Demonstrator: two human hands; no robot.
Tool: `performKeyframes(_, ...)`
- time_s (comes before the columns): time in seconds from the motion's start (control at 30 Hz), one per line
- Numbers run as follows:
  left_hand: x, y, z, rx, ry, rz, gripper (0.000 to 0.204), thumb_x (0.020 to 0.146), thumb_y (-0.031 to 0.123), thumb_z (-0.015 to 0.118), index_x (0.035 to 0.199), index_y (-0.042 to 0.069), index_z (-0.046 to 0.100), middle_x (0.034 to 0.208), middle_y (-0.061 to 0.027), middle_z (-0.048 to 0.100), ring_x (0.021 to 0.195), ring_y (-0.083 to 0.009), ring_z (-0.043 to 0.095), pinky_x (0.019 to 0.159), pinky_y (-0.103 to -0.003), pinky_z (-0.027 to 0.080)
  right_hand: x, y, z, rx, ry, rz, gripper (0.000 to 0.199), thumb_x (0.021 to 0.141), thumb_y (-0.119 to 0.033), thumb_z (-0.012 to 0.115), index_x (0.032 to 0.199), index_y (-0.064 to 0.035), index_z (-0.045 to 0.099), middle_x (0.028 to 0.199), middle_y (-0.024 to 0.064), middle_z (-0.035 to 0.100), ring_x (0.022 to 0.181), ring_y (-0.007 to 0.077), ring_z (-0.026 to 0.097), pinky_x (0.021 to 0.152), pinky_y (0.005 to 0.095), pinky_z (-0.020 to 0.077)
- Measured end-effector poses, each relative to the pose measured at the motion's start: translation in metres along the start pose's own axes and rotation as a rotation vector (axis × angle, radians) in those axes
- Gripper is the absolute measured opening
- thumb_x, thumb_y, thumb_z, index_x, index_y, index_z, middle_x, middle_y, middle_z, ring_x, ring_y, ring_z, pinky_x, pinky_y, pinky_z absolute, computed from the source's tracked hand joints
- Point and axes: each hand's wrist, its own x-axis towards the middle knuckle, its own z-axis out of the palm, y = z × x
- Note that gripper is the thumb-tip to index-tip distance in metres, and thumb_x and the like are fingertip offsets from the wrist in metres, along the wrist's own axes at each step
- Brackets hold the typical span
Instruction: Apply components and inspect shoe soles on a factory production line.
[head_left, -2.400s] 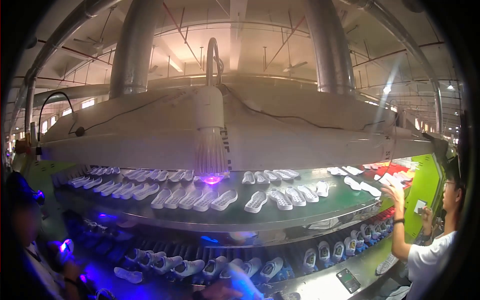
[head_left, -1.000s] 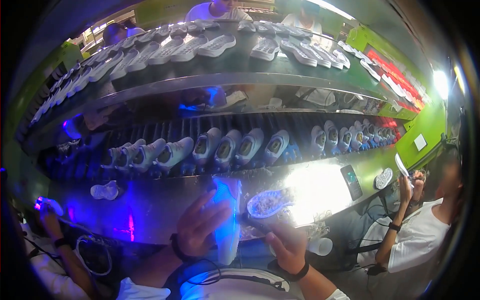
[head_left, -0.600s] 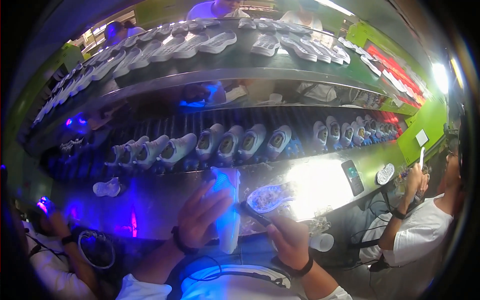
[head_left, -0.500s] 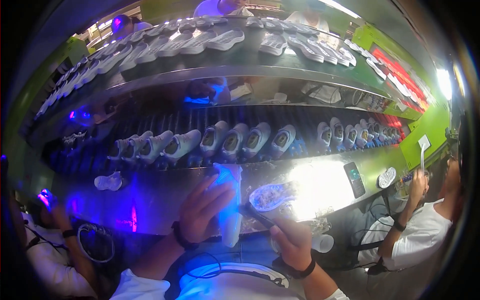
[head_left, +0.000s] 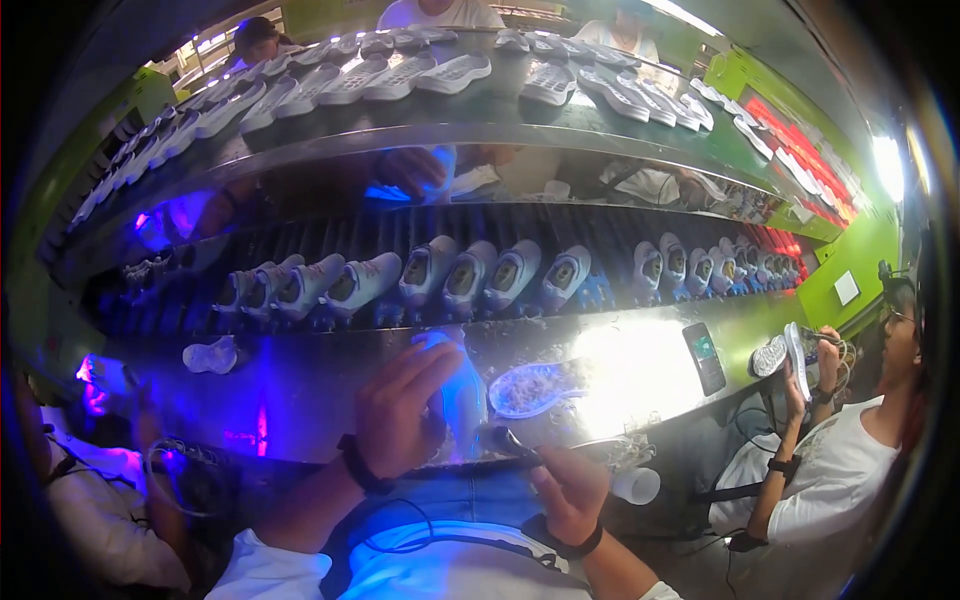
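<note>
My left hand (head_left: 400, 410) is closed around a white shoe sole (head_left: 466, 392), lit blue and held on edge above the near side of the metal bench. Its fingers wrap over the top of the sole. Lower right of it, my right hand (head_left: 572, 494) grips a slim dark-handled tool (head_left: 510, 441); its dark tip is close to the sole's lower end, and I cannot tell if they touch. Beyond the tool, a sole-shaped piece (head_left: 535, 388) covered in whitish residue lies flat on the bench.
White shoes (head_left: 428, 272) stand in a row on a dark roller conveyor behind the bench. Soles (head_left: 398, 78) line the belt above. A phone (head_left: 704, 358) and a small white sole (head_left: 210, 355) lie on the bench. Co-workers sit at both sides; the right one holds a sole (head_left: 795, 362).
The sole and my left hand have shifted slightly, the sole's lower end rising. My right hand has moved a little down and left, its tool shifting. The co-worker at right now holds up a sole.
</note>
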Motion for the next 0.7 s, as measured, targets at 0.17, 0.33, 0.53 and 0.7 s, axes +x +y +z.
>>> performKeyframes(0.17, 0.003, 0.004, -0.007, -0.033, -0.077, -0.076, 0.063, 0.064, -0.006, 0.070, 0.126, 0.006, 0.071, 0.125, -0.0151, 0.073, 0.115, -0.0349, 0.071, 0.098, -0.043, 0.059, 0.000, -0.003, 0.002, -0.050, 0.060, -0.016, 0.023, 0.091, -0.008, 0.077, 0.108, 0.0064, 0.074, 0.075, 0.0123, 0.065, 0.060, 0.0205, 0.061, 0.056, 0.0297, 0.0449)
performKeyframes(0.33, -0.001, 0.002, -0.013, -0.001, -0.201, -0.124, 0.063, 0.063, 0.001, 0.075, 0.126, 0.007, 0.071, 0.124, -0.0152, 0.074, 0.109, -0.0357, 0.073, 0.092, -0.043, 0.060, 0.014, -0.017, -0.010, -0.170, 0.082, -0.058, 0.023, 0.090, -0.008, 0.078, 0.108, 0.0057, 0.075, 0.076, 0.0141, 0.067, 0.061, 0.0210, 0.064, 0.057, 0.0302, 0.0475)
performKeyframes(0.53, 0.008, 0.008, -0.031, -0.067, -0.396, -0.177, 0.053, 0.063, 0.014, 0.082, 0.116, 0.011, 0.077, 0.108, -0.0158, 0.077, 0.093, -0.0364, 0.076, 0.081, -0.043, 0.061, 0.042, -0.020, -0.033, -0.254, -0.137, -0.161, 0.023, 0.087, -0.008, 0.077, 0.107, 0.0039, 0.076, 0.075, 0.0135, 0.067, 0.061, 0.0221, 0.064, 0.057, 0.0303, 0.0484)
performKeyframes(0.7, 0.000, 0.001, -0.031, -0.166, -0.498, -0.242, 0.048, 0.062, 0.022, 0.088, 0.108, 0.010, 0.080, 0.097, -0.0167, 0.078, 0.086, -0.0373, 0.076, 0.078, -0.042, 0.061, 0.042, -0.009, -0.031, -0.036, -0.160, 0.050, 0.024, 0.088, -0.009, 0.076, 0.106, 0.0069, 0.076, 0.073, 0.0134, 0.065, 0.061, 0.0215, 0.062, 0.058, 0.0309, 0.0465)
